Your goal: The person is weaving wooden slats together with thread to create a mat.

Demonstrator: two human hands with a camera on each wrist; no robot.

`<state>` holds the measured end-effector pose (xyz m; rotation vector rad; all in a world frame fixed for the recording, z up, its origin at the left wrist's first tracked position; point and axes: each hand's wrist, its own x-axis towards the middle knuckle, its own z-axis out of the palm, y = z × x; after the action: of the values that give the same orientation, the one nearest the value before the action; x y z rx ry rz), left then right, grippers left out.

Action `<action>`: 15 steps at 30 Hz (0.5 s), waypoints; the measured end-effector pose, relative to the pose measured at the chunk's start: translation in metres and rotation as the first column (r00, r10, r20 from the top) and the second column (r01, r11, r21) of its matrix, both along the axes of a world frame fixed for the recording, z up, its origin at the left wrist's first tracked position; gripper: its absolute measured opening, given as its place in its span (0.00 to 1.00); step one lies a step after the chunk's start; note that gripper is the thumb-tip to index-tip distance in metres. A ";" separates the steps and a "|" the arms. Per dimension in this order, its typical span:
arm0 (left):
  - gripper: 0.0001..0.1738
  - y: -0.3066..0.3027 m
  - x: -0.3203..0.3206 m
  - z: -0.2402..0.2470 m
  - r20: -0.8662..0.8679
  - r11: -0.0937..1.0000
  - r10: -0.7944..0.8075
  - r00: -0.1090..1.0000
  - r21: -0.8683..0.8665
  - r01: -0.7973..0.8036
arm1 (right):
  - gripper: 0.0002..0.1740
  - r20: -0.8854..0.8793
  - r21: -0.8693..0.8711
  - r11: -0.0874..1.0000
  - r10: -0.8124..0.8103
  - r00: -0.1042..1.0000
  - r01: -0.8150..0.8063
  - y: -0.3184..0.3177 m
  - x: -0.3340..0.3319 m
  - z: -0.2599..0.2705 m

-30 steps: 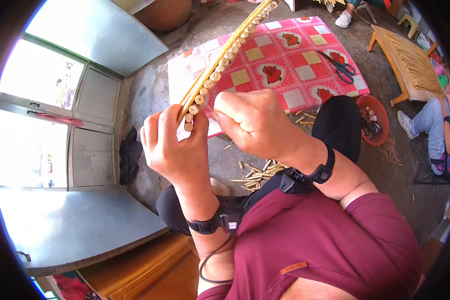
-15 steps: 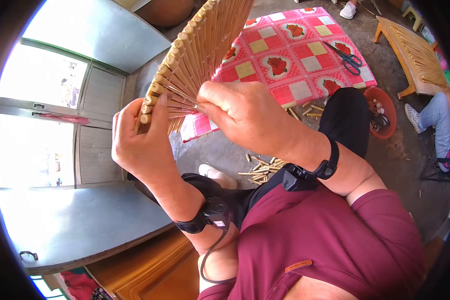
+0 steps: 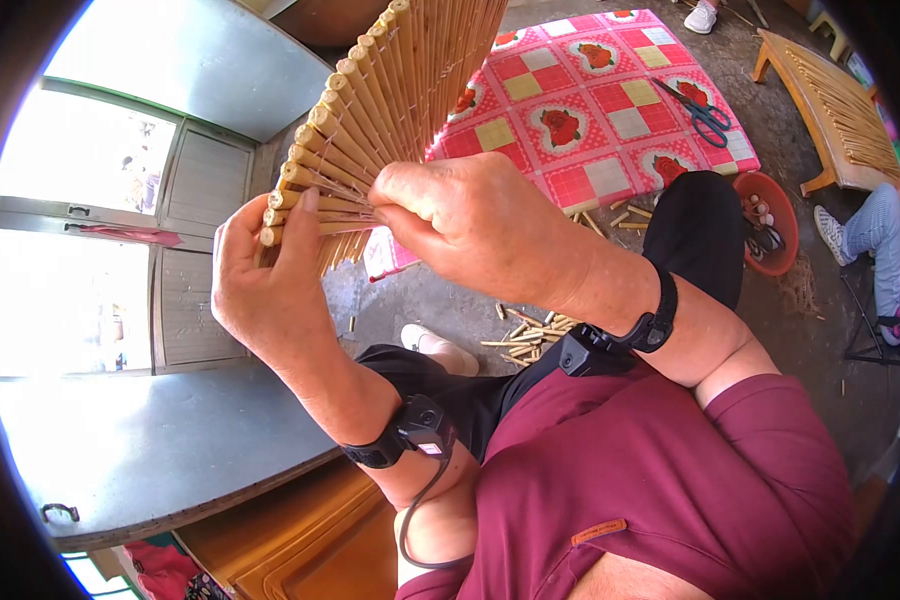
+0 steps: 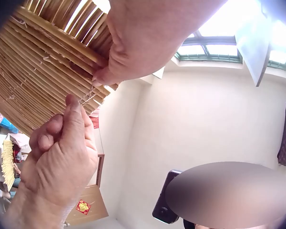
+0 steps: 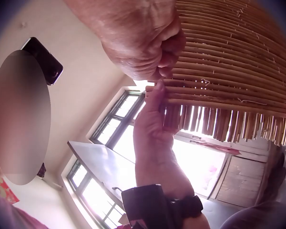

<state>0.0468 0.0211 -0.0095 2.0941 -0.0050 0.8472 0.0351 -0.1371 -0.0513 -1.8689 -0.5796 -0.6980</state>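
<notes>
A mat of thin cane-like sticks [image 3: 410, 80], bound together with thread, rises from my left hand [image 3: 275, 275] toward the top of the head view. That hand grips the mat's near end, its thumb across the last sticks. Close by, my right hand [image 3: 470, 225] is curled, thumb against forefinger, and pinches a thin pale thread [image 3: 342, 187] running to the bound sticks. In the left wrist view, the right hand [image 4: 62, 160] is just below the mat's edge [image 4: 33, 67]. The right wrist view shows the left thumb on the lowest sticks [image 5: 205, 102], right at the other hand's fingertips.
A low table with a red checked cloth [image 3: 610, 125] stands ahead, black scissors [image 3: 705, 118] on it. Cut stick pieces [image 3: 535, 338] lie on the floor. To the right are an orange bowl [image 3: 785, 235] and a wooden rack of sticks [image 3: 835, 115]; a metal-topped counter [image 3: 170, 440] is at left.
The mat, seen nearly edge-on at first, has turned so its face of sticks shows. Both hands have shifted left, the left hand still gripping the end. The right hand has moved closer to the mat lately.
</notes>
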 end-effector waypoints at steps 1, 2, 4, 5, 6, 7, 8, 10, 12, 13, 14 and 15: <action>0.11 0.002 0.001 -0.001 0.001 1.000 -0.002 1.000 0.002 0.002 | 0.07 -0.006 0.006 1.000 -0.004 1.000 0.004 0.001 0.001 -0.001; 0.11 0.002 0.001 -0.001 0.002 1.000 -0.004 1.000 0.003 0.004 | 0.07 -0.013 0.013 1.000 -0.007 1.000 0.007 0.002 0.001 -0.001; 0.11 0.003 0.000 -0.002 0.005 1.000 -0.013 1.000 0.006 0.013 | 0.08 -0.017 0.011 1.000 0.005 1.000 -0.005 0.001 0.000 -0.001; 0.11 0.003 0.000 -0.003 0.007 1.000 -0.016 1.000 0.007 0.016 | 0.08 -0.019 0.011 1.000 0.012 1.000 -0.012 0.001 0.000 -0.001; 0.11 0.003 0.000 -0.003 0.009 1.000 -0.017 1.000 0.008 0.017 | 0.08 -0.027 0.010 1.000 0.015 1.000 -0.015 0.001 -0.001 -0.001; 0.12 0.003 0.000 -0.003 0.011 1.000 -0.018 1.000 0.010 0.018 | 0.08 -0.034 0.009 1.000 0.017 0.999 -0.017 0.002 -0.001 -0.001; 0.12 0.003 -0.001 -0.003 0.013 1.000 -0.019 1.000 0.011 0.019 | 0.08 -0.041 0.007 1.000 0.020 0.999 -0.019 0.002 -0.002 -0.001; 0.11 0.002 -0.002 -0.003 0.017 1.000 -0.014 1.000 0.018 0.014 | 0.08 -0.023 0.028 0.999 0.022 0.999 -0.021 0.004 -0.002 -0.002; 0.11 0.001 -0.003 -0.003 0.013 1.000 -0.014 1.000 0.014 0.014 | 0.08 -0.016 0.038 0.999 0.019 1.000 -0.019 0.004 -0.002 -0.003; 0.11 0.001 -0.003 -0.003 0.009 1.000 -0.016 1.000 0.006 0.015 | 0.08 -0.016 0.039 0.999 0.016 1.000 -0.016 0.004 -0.002 -0.003; 0.11 0.000 -0.003 -0.003 0.004 1.000 -0.017 1.000 -0.002 0.017 | 0.08 -0.017 0.040 0.999 0.013 1.000 -0.013 0.004 -0.002 -0.003; 0.11 0.000 -0.004 -0.003 0.011 1.000 -0.016 1.000 0.013 0.016 | 0.08 -0.026 0.045 0.999 0.017 1.000 -0.016 0.004 -0.002 -0.003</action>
<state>0.0430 0.0212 -0.0122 2.0988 -0.0340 0.8516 0.0327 -0.1329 -0.0541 -1.8269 -0.5577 -0.6695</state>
